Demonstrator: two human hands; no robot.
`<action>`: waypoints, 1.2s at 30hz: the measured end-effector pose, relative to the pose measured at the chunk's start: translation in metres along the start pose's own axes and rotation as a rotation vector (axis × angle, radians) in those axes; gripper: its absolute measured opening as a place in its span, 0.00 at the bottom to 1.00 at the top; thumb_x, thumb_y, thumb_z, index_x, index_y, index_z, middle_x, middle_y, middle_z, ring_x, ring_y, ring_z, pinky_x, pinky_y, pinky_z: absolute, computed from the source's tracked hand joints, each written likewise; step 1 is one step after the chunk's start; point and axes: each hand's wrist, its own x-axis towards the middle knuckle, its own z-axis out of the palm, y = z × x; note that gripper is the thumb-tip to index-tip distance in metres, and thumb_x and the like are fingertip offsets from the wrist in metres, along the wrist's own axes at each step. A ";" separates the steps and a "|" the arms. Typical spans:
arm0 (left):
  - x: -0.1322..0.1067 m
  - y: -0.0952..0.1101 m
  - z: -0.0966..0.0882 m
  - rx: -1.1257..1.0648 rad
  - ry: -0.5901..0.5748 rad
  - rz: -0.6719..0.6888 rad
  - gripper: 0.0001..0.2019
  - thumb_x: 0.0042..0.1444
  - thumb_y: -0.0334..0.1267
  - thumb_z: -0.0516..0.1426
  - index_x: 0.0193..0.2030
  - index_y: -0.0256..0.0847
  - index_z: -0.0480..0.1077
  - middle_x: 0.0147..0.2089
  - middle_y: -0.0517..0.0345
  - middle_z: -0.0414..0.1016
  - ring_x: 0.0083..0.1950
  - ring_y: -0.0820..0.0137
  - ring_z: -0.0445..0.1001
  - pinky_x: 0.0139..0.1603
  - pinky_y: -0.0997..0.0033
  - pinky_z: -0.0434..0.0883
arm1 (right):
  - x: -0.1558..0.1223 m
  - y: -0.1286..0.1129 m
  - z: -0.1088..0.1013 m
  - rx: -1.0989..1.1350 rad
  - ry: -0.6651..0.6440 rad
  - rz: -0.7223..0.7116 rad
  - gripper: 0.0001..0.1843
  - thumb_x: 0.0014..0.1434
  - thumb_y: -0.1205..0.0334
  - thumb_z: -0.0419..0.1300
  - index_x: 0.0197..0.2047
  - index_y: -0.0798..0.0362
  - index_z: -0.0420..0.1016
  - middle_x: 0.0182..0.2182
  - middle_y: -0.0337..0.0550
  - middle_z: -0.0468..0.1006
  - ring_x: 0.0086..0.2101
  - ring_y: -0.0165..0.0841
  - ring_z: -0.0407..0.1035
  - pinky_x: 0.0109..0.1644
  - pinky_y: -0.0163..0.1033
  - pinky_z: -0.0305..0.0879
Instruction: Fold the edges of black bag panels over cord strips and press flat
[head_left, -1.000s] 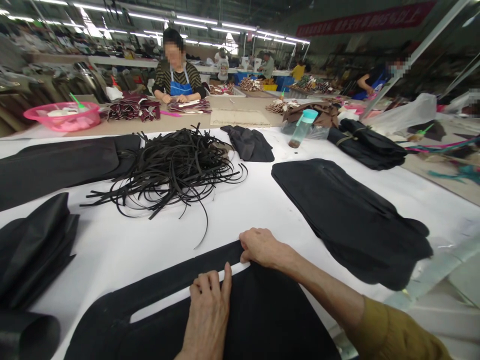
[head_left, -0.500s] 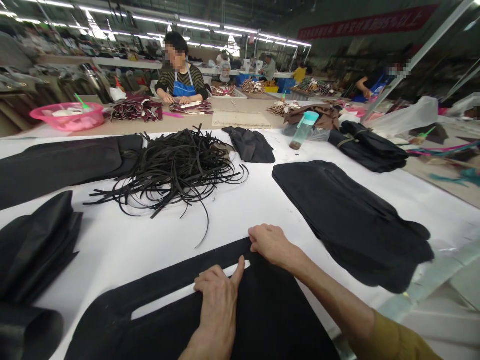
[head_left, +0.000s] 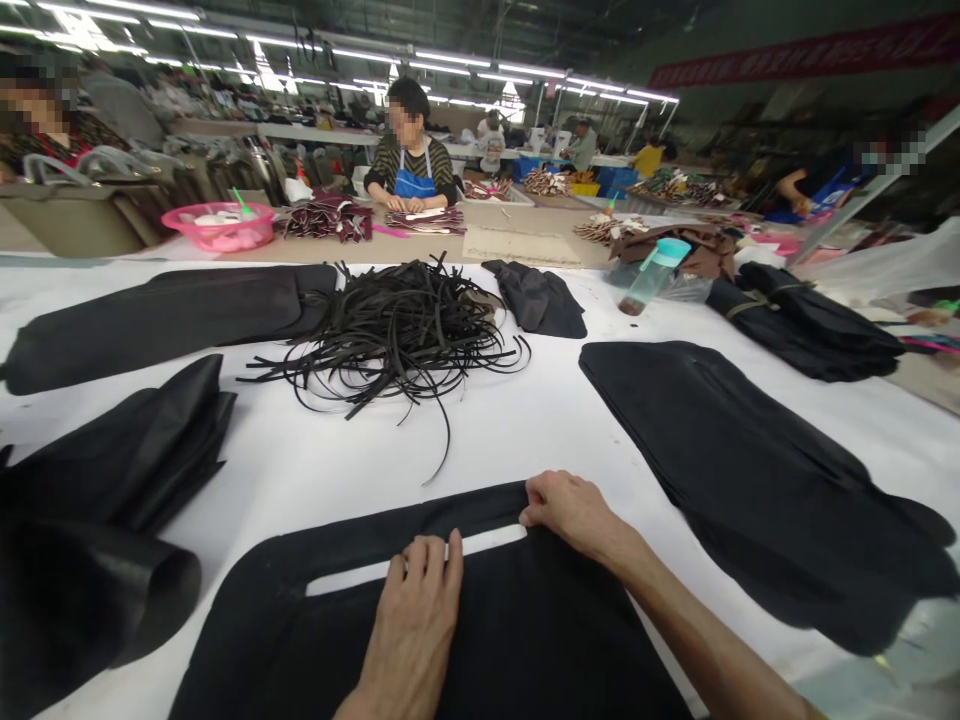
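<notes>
A black fabric panel point(head_left: 540, 620) with a rounded far-left corner lies on the white tabletop in front of me. Along its far edge runs a narrow white band point(head_left: 352, 576); I cannot tell whether it is a cut-out slot or a strip. My left hand point(head_left: 420, 600) rests flat on the panel, fingertips across the middle of the band, fingers stretched out and holding nothing. At the panel's far edge, just beyond the band's right end, my right hand point(head_left: 566, 510) is closed with thumb and curled fingers on the fabric.
Thin black strips point(head_left: 412, 330) lie heaped beyond the panel. Stacked black panels point(head_left: 735, 450) are at right, folded black material point(head_left: 120, 470) at left. A bottle point(head_left: 655, 277) and a pink basin point(head_left: 225, 235) stand farther back. A co-worker point(head_left: 411, 160) sits across the table.
The view has swung left, so the scene sits farther right. My left hand has slid left along the white band, its thumb now off the band's right end. My right hand stays at the far edge.
</notes>
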 end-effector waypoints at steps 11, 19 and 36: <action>-0.087 -0.083 0.031 0.093 0.049 -0.168 0.25 0.50 0.15 0.46 0.52 0.32 0.69 0.53 0.48 0.71 0.53 0.62 0.68 0.53 0.66 0.68 | -0.008 0.003 0.010 0.127 0.095 -0.019 0.06 0.49 0.62 0.60 0.23 0.52 0.67 0.21 0.35 0.69 0.27 0.31 0.63 0.30 0.34 0.49; -0.080 -0.075 0.022 0.009 0.185 -0.130 0.27 0.47 0.14 0.44 0.52 0.31 0.68 0.55 0.45 0.69 0.55 0.59 0.66 0.54 0.61 0.67 | -0.026 0.008 0.025 0.278 0.277 -0.027 0.07 0.55 0.67 0.49 0.31 0.50 0.67 0.26 0.35 0.70 0.30 0.32 0.65 0.33 0.34 0.57; -0.055 -0.029 0.025 -0.135 0.122 0.030 0.26 0.46 0.18 0.46 0.53 0.32 0.67 0.51 0.48 0.72 0.52 0.61 0.69 0.52 0.65 0.70 | -0.066 0.004 0.080 -0.279 0.501 -0.577 0.26 0.51 0.82 0.49 0.54 0.62 0.65 0.43 0.52 0.71 0.44 0.41 0.65 0.50 0.43 0.67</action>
